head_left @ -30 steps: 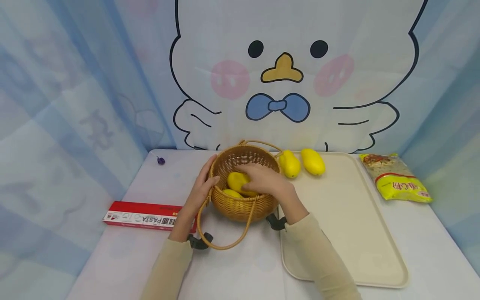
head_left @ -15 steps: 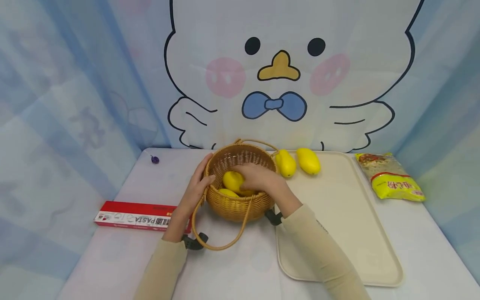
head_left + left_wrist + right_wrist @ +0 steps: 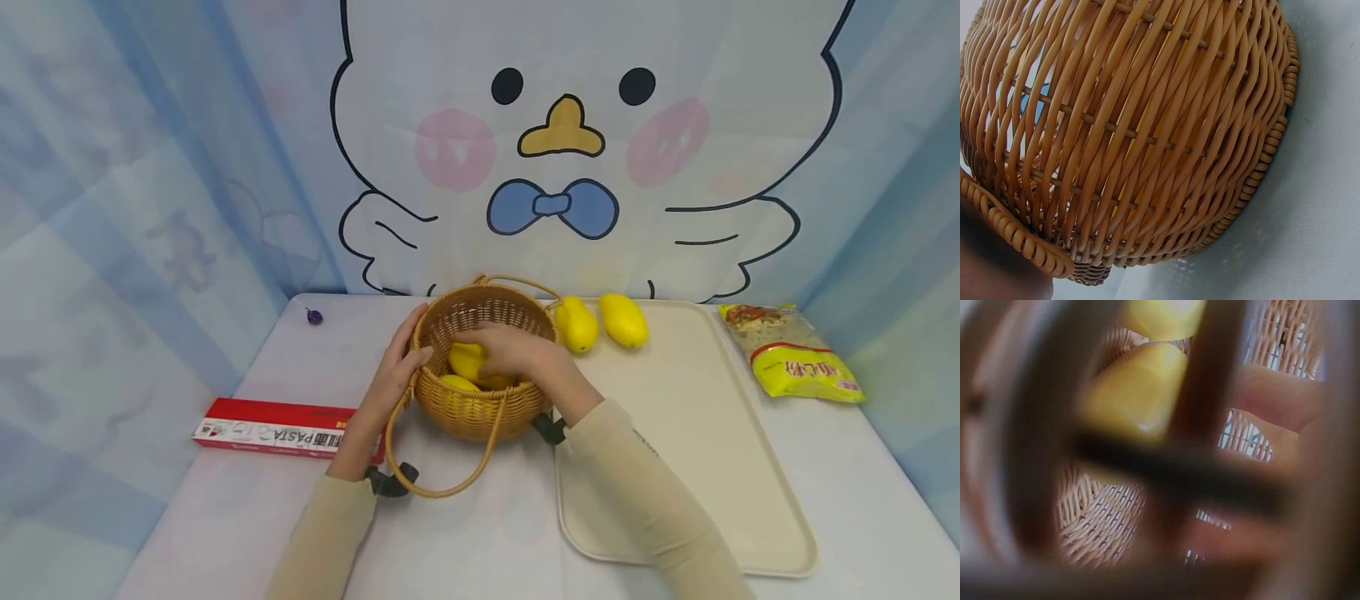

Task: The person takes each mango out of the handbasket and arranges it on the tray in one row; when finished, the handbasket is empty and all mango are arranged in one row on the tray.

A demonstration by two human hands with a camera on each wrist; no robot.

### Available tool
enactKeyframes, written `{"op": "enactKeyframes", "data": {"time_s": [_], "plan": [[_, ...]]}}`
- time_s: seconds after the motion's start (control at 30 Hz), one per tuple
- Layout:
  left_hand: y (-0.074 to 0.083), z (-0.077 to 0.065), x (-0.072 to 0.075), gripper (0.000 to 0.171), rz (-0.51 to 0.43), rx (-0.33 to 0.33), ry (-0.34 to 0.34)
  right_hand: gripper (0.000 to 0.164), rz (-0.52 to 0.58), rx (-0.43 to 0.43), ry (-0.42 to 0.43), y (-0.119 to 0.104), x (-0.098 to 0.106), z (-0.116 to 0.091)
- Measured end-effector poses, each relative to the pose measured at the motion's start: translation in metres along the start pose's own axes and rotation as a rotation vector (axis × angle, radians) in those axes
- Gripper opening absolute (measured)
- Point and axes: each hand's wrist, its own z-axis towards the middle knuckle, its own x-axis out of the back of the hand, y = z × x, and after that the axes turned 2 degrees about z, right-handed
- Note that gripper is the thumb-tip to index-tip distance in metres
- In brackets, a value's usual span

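Note:
A wicker basket [image 3: 472, 417] stands on the table, tilted toward me, with yellow mangoes inside. My left hand [image 3: 392, 375] holds its left side, thumb by the rim and fingers along the outer wall. My right hand [image 3: 517, 352] reaches into the basket and grips a mango [image 3: 467, 360], fingers on the far side and thumb nearer me. Another mango [image 3: 457, 382] lies closer to the front rim. The left wrist view is filled by the basket's weave [image 3: 1129, 125], with yellow showing through. Blurred strips partly cover a mango [image 3: 1138, 387] in the right wrist view.
Right of the basket lies a beige tray [image 3: 675, 433], with two mangoes [image 3: 624, 321] at its back left. A noodle bag [image 3: 795, 354] lies beyond its right edge. On the left are a red pasta box [image 3: 270, 427] and a small purple item [image 3: 314, 317]. A curtain hangs behind.
The head view has shifted slightly. My right hand has moved a little over the mango inside the basket; my left hand keeps its hold on the basket's side.

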Motion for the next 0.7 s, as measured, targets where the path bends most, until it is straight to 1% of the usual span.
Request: {"op": "enactKeyframes", "data": {"time_s": [0.1,0.2,0.33,0.53,0.6,0.7], "plan": [[0.002,0.0001,0.0007,0.064,-0.008,0.018,-0.003,0.064,-0.009,-0.008,-0.037,-0.0003,0.0012,-0.0003],[0.0064,0.0007,0.0015,0.066,-0.019,0.031,-0.018,0.067,-0.008,-0.026,-0.07,-0.0001,0.0018,-0.0008],[0.0072,0.0015,0.0009,0.068,-0.026,0.033,-0.025,0.07,0.0,-0.057,-0.081,0.0016,0.0008,-0.0011],[0.0017,0.0014,0.0006,0.066,-0.009,0.01,-0.012,0.072,-0.004,-0.14,-0.094,0.0016,0.0008,-0.0018],[0.0002,0.0012,0.0006,0.065,-0.002,-0.002,-0.009,0.074,-0.006,-0.15,-0.098,0.0011,0.001,-0.0019],[-0.0012,0.0011,0.0007,0.065,0.0,-0.019,-0.002,0.074,-0.019,-0.142,-0.099,0.0009,0.0011,-0.0013]]}}
